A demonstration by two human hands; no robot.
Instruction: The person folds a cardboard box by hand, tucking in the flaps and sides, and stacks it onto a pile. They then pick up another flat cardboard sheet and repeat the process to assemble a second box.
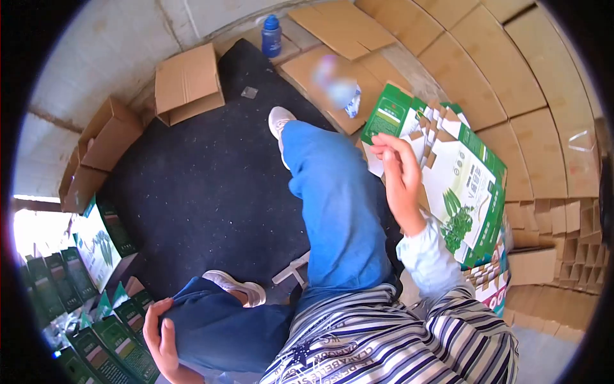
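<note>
My right hand (404,185) hovers over a stack of flattened green-and-white printed cartons (470,185), its fingers loosely bent and holding nothing. Pictures of green vegetables show on the top carton. At the lower left, my left hand (163,342) is beside my bent knee, thumb and fingers apart with nothing in them. Close to that hand stand rows of dark green folded boxes (118,336). Just beyond them is one set-up green-and-white carton (102,243), tilted on the black mat (192,173).
Plain brown cartons (492,57) are stacked along the right. An opened brown box (188,83) rests by the wall, with more brown boxes (109,137) to its left. A blue water bottle (271,37) stands at the back near flat cardboard (342,27).
</note>
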